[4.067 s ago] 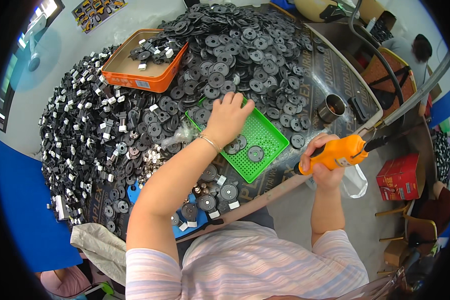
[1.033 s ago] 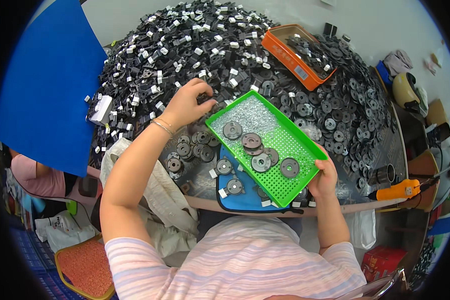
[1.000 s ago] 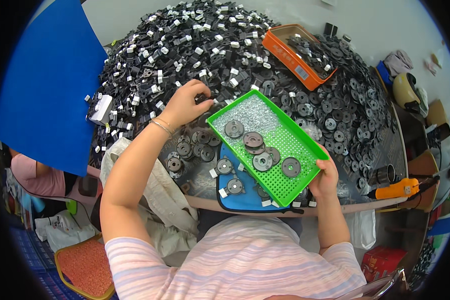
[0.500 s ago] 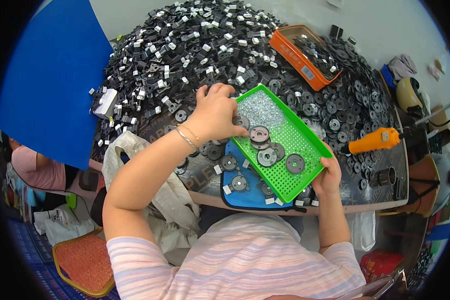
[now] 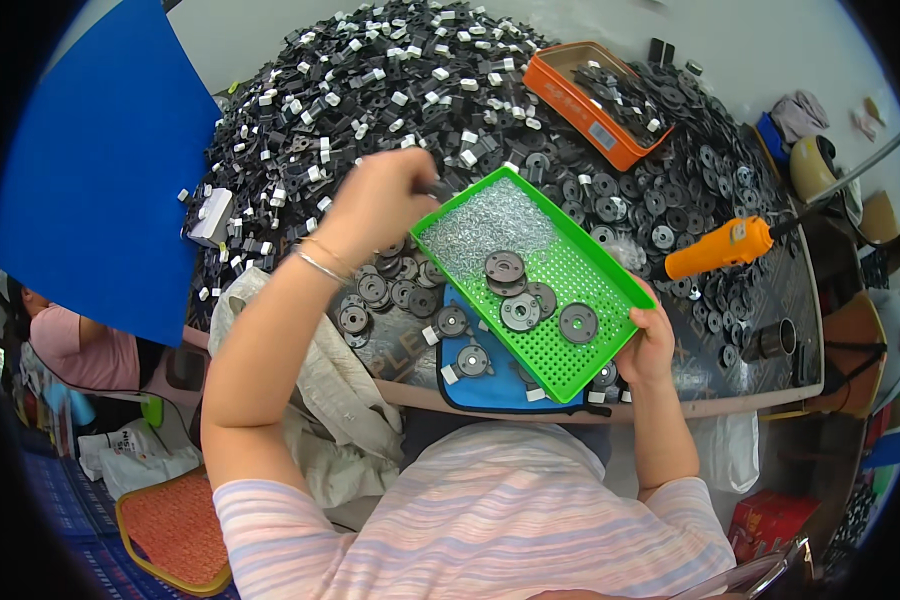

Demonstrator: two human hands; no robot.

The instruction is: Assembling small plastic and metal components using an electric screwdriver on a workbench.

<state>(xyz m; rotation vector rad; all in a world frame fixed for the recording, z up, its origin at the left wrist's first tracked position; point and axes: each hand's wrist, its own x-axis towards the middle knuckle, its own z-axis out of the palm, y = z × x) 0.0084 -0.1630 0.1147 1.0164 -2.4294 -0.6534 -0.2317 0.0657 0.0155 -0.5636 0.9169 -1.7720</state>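
A green perforated tray [image 5: 562, 368] is tilted in front of me, with my right hand [image 5: 650, 345] gripping its right end, thumb over the rim. Small silver screws [image 5: 495, 225] fill its far-left part. Several dark grey round discs with centre holes [image 5: 578, 323] lie on its nearer half. My left hand [image 5: 385, 195], smeared by motion, is beyond the tray's left corner. Its fingers are closed on what looks like a dark disc [image 5: 433, 189], mostly hidden. Beneath the tray, discs with white tabs [image 5: 472, 361] lie on a blue mat [image 5: 470, 398].
A tall heap of black parts with white tabs [image 5: 370, 100] covers the far table. An orange bin [image 5: 610, 148] stands on it. At right hangs an orange power screwdriver [image 5: 720, 250] beside piled discs [image 5: 720, 180]. Loose discs [image 5: 373, 288] lie left of the tray.
My left hand has left the tray, moving left with a dark disc that was at its left edge. The tray has shifted slightly left in my right hand.
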